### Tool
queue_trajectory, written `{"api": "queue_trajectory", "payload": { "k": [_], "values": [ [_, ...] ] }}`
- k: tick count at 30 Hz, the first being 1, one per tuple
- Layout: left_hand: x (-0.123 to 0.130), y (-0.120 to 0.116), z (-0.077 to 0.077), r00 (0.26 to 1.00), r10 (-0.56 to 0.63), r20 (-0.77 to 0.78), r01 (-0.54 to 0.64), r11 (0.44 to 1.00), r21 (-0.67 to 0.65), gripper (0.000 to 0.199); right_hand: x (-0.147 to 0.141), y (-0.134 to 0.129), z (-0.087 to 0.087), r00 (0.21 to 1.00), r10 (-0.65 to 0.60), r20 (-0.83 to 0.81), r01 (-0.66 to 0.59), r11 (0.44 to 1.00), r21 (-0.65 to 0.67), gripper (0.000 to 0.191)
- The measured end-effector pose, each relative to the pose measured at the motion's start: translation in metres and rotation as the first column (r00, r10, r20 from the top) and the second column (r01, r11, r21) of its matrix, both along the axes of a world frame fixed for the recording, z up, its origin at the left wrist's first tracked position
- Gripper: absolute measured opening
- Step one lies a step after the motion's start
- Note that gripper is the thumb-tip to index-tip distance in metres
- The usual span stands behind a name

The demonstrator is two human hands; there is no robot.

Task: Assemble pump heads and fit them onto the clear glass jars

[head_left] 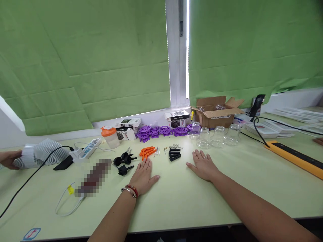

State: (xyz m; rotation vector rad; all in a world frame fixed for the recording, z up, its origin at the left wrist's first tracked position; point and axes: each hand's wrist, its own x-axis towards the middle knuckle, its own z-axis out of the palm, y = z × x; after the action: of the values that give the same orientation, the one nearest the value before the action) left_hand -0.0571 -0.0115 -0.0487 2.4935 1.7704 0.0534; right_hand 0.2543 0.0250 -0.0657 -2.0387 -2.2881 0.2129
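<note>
My left hand [143, 178] lies palm down on the pale green table, open, its fingertips by the orange plastic parts [147, 152]. My right hand [204, 165] rests flat, fingers spread, holding nothing, in front of the glass jars [218, 137]. Black funnel-like parts [123, 160] lie left of my left hand. Between and beyond my hands are metal pins [156, 151], small springs [176, 146] and black handles [174, 155]. Behind them several purple plastic parts [165, 130] form a row.
An open cardboard box [219, 117] and small boxes [177, 120] stand at the back. At left are a shaker bottle [110, 137], a power strip [89, 149], cables and another person's hand [10, 159] on stacked white pieces [47, 154]. A yellow-black bar [295, 158] lies right.
</note>
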Motion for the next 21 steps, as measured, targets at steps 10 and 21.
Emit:
{"api": "queue_trajectory", "payload": {
  "k": [10,21],
  "values": [
    [-0.010,-0.002,0.016,0.990,0.138,0.011,-0.127,0.875,0.467,0.054,0.001,0.001,0.001,1.000,-0.005,0.018,0.005,1.000,-0.017,0.087],
    [-0.044,-0.007,0.028,0.658,0.701,0.275,-0.750,0.582,0.314,0.039,0.004,0.004,-0.005,1.000,0.004,0.027,-0.004,1.000,-0.011,0.084]
  ]
}}
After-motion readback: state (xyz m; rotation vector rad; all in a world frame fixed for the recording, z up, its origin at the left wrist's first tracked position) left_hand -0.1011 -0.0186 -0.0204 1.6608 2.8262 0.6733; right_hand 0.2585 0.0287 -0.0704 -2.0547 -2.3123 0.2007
